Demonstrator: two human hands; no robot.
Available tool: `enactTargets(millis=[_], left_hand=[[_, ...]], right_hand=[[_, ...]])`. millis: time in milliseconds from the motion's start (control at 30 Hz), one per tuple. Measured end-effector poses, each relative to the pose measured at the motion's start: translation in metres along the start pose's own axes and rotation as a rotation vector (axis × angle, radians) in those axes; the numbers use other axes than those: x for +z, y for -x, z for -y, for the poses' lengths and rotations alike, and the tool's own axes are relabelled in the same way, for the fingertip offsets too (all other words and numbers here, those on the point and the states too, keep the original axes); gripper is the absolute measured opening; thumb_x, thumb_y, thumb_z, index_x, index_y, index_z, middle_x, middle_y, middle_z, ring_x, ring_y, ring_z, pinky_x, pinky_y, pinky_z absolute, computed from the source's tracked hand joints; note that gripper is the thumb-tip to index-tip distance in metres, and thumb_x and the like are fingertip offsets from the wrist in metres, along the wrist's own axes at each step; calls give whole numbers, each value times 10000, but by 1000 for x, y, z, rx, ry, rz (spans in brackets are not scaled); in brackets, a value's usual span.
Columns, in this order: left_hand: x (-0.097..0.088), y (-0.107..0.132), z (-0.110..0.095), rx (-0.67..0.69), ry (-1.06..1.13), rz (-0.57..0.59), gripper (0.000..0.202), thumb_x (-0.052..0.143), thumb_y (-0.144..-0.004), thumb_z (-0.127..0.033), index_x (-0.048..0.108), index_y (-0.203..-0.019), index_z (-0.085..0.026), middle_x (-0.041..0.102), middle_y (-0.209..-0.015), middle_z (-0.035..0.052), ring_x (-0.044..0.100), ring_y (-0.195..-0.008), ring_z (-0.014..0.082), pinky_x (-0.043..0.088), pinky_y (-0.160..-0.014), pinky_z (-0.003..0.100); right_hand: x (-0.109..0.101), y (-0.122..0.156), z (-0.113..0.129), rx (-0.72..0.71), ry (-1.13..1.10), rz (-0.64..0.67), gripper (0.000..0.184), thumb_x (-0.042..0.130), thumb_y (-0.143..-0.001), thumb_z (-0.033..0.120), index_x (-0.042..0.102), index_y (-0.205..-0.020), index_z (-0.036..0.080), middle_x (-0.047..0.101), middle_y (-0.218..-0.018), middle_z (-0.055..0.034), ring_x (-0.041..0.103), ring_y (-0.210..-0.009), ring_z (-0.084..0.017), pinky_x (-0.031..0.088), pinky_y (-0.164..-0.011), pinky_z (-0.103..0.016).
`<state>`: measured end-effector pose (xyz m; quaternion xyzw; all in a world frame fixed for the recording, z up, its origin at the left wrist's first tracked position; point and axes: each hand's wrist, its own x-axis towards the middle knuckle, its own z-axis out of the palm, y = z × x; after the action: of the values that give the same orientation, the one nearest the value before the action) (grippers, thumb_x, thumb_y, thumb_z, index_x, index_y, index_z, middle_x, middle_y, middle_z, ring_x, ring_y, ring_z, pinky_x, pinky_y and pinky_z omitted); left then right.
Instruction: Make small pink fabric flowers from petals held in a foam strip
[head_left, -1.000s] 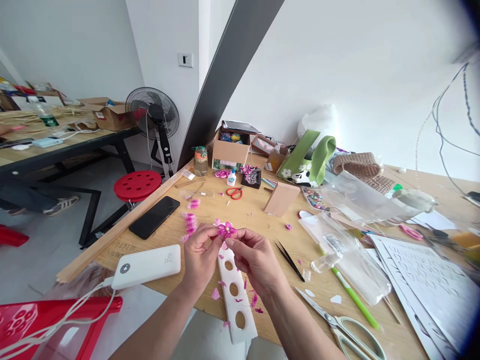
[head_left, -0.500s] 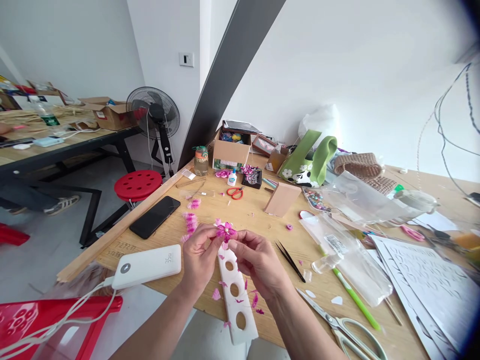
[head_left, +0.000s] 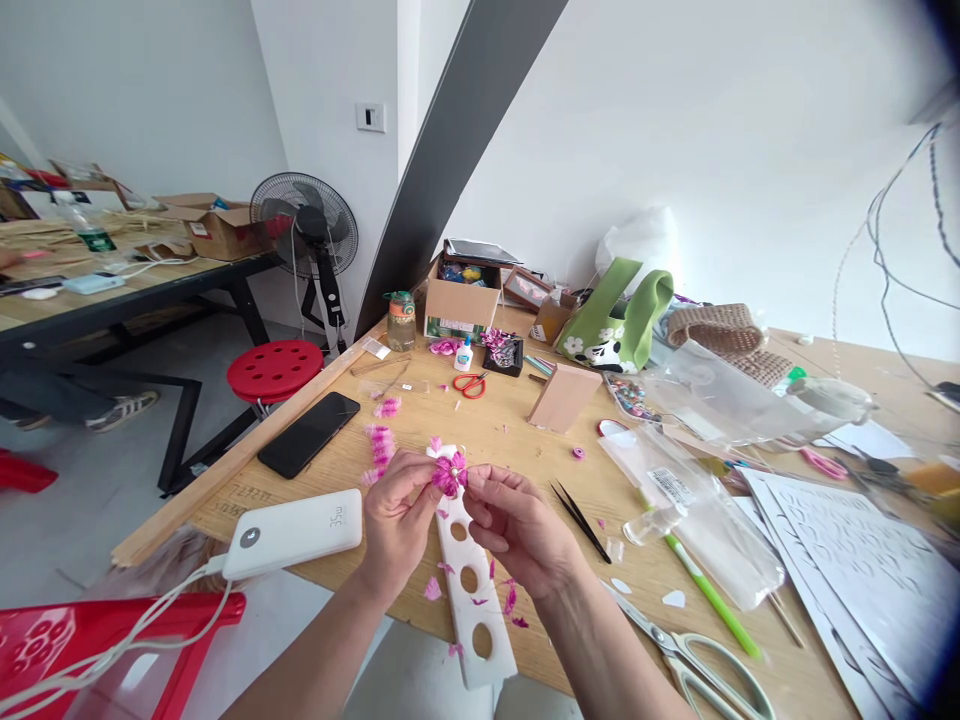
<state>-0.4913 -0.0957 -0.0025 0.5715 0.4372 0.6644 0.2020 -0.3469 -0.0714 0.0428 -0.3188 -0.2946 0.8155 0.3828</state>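
Both hands meet over the near edge of a wooden table [head_left: 525, 420], pinching a small pink paper flower [head_left: 449, 473] with a pearl at its middle. My left hand [head_left: 399, 518] grips it from the left with thumb and fingertips. Pressed to its right side are the closed fingers of my right hand [head_left: 512, 524]. Under the hands lies a white strip with round holes [head_left: 471, 595], with pink petal scraps [head_left: 510, 598] scattered around it.
A white power bank [head_left: 294, 532] and a black phone [head_left: 309, 432] lie left. Black tweezers [head_left: 577, 516], large scissors [head_left: 690, 650], a green pen [head_left: 709, 592] and plastic bags [head_left: 697, 510] lie right. Red scissors [head_left: 469, 383], a glue bottle [head_left: 464, 354] and a cardboard box [head_left: 459, 297] stand behind. Red stool [head_left: 274, 368] at left.
The flower has tilted and dropped slightly between the fingers, and my right hand has closed in nearer to it. Everything on the table has stayed put.
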Motion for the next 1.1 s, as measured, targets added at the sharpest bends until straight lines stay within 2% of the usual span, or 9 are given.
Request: enactTargets(millis=[167, 367, 567, 933, 1100], left_hand=[[1, 1, 4, -79, 111, 0, 106, 644, -843, -206, 740, -882, -231, 693, -878, 44, 631, -812, 175, 516, -733, 287], [4, 2, 12, -166, 299, 3, 63, 673, -824, -225, 734, -840, -230, 692, -863, 27, 637, -826, 173, 519, -759, 291], [4, 1, 13, -207, 338, 1, 56, 687, -811, -234, 715, -765, -218, 686, -837, 17, 631, -803, 166, 516, -753, 290], [7, 0, 13, -196, 475, 54, 110, 688, -818, -193, 746, -899, -241, 688, -887, 20, 634, -850, 167, 516, -757, 279], [3, 0, 12, -179, 414, 71, 122, 682, -823, -207, 748, -924, -225, 684, -911, 39, 628, -840, 175, 519, -742, 283]], right_hand=[[-5, -4, -1, 32, -49, 113, 258, 871, -606, 254, 668, -718, 141, 435, -548, 46, 265, -490, -46, 128, -386, -156], [-8, -9, -4, 39, -52, 183, 232, 868, -624, 246, 682, -730, 158, 439, -581, 42, 268, -506, -51, 128, -405, -160], [-9, -10, -2, 56, -28, 188, 244, 869, -625, 261, 690, -742, 143, 456, -574, 34, 288, -505, -47, 144, -404, -153], [-11, -12, -4, 19, -20, 184, 213, 886, -593, 222, 716, -706, 162, 488, -569, 30, 314, -500, -45, 140, -395, -154], [-16, -12, -3, 22, 18, 194, 234, 886, -595, 245, 715, -730, 162, 474, -550, 36, 312, -497, -48, 156, -399, -159]])
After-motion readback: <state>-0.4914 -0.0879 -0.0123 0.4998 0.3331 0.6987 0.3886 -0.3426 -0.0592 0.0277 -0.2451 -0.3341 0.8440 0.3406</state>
